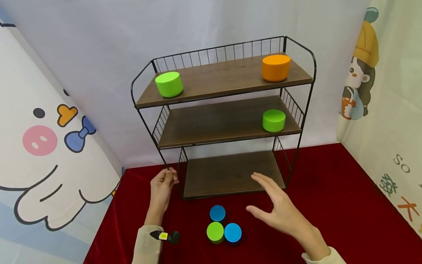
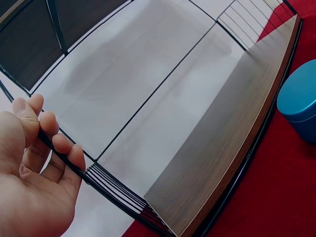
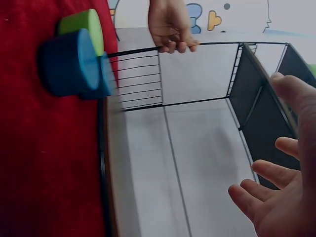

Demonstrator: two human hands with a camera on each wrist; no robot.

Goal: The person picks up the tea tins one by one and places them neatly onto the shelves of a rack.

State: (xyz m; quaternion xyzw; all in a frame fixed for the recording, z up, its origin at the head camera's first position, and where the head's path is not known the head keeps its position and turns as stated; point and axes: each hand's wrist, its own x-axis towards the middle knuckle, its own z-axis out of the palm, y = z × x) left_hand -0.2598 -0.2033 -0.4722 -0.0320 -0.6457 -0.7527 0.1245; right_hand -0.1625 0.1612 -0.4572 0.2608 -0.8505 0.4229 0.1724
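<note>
Shelving [image 1: 217,120] of black wire and brown wooden boards stands at twelve o'clock, probably stiff, lightish; I'd hold its uprights [image 1: 306,106]. My left hand [image 1: 162,186] grips it at eight o'clock; right hand [image 1: 278,207] spreads wide, empty.

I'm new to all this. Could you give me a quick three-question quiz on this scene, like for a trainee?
1. How many tubs stand on the rack?
2. True or false: the right hand is holding a blue tub.
3. What does the left hand grip? A) a green tub B) the rack C) the red cloth

Key: 1. Three. 2. False; it holds nothing. 3. B.
</note>
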